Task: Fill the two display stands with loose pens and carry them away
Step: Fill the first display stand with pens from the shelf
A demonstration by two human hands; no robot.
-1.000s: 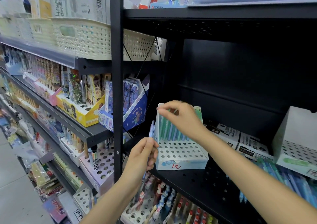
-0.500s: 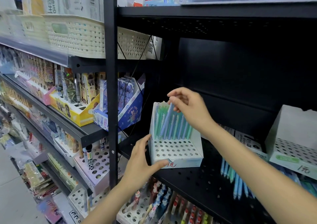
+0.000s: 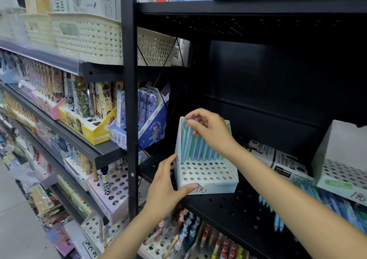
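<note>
Our left hand (image 3: 165,187) grips the near left corner of the stand (image 3: 206,174), thumb across its front edge and fingers up its side wall. Our right hand (image 3: 210,131) pinches the top of a pen (image 3: 187,141) standing in the stand's back row of pens (image 3: 204,149). The stand sits on the black shelf (image 3: 228,209). To the right a second stand (image 3: 341,167) sits above loose pens (image 3: 325,201) lying on the shelf.

A black perforated metal shelf (image 3: 228,211) carries a white cardboard display stand with punched holes (image 3: 208,174), a second white holed stand (image 3: 341,171) well to its right, flat printed boxes (image 3: 278,159) behind — and loose blue-green pens (image 3: 325,197).
</note>
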